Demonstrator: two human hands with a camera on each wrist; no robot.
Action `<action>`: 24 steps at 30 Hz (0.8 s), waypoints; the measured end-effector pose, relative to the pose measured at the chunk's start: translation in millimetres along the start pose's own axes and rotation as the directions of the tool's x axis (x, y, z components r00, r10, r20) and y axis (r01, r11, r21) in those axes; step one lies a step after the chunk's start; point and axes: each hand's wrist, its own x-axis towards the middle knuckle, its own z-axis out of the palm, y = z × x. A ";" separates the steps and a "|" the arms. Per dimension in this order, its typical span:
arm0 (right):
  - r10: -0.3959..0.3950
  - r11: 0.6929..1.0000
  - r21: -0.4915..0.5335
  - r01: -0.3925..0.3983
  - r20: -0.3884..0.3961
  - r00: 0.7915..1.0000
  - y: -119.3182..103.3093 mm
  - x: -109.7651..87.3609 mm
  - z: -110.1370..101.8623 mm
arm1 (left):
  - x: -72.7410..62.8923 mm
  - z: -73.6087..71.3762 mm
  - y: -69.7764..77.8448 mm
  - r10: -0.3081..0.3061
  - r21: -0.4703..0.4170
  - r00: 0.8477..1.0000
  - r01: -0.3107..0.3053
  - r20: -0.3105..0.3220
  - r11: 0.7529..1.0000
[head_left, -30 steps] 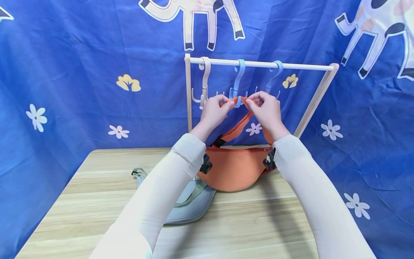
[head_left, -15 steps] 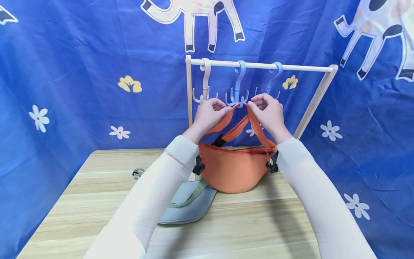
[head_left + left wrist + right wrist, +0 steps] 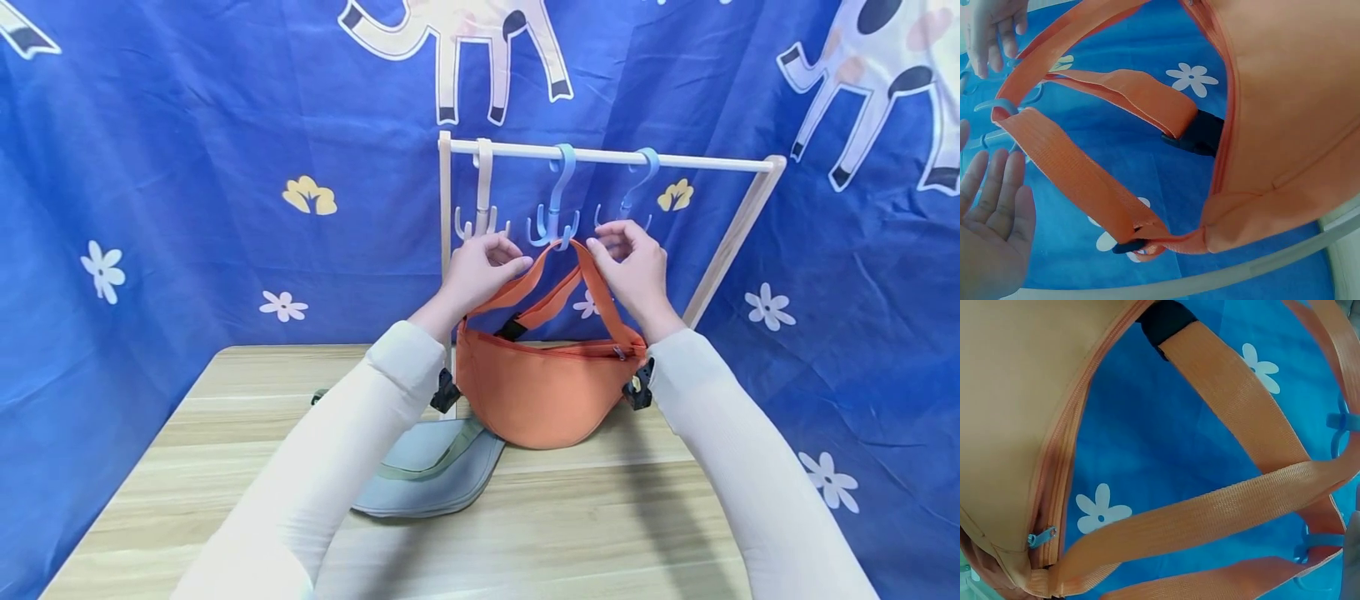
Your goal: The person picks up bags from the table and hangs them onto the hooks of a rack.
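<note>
An orange waist bag (image 3: 551,396) hangs by its strap (image 3: 597,287) from the middle blue hook (image 3: 564,236) on the rack. The strap loops over a prong and slopes down on both sides; the bag's bottom is close over the table. My left hand (image 3: 487,271) is just left of the strap's top. In the left wrist view its fingers (image 3: 1004,194) are spread, apart from the strap. To the right of the loop is my right hand (image 3: 633,265), its fingers loosely bent with nothing between them. A black buckle (image 3: 1200,132) joins the rear strap.
On the table (image 3: 570,533), a grey-blue bag (image 3: 431,487) lies partly under my left forearm. A white rod (image 3: 712,162) carries a beige hook (image 3: 483,183) to the left and another blue hook (image 3: 628,196) to the right. A blue curtain (image 3: 172,208) closes off the back.
The strap's top was pinched by both hands at the hook; now both hands have let go and moved apart sideways. The bag stays hanging from the prong.
</note>
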 end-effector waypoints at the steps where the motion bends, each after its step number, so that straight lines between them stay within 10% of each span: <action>1: -0.001 1.000 0.000 0.001 -0.004 1.000 0.1 -1.5 0.3 | -0.9 -0.4 -0.8 0.010 -0.005 1.000 -0.010 0.003 1.000; 24: -0.044 0.992 0.118 0.046 -0.022 0.999 16.9 -47.0 32.3 | -41.9 -20.8 -41.2 0.051 -0.078 0.994 -0.043 0.098 0.996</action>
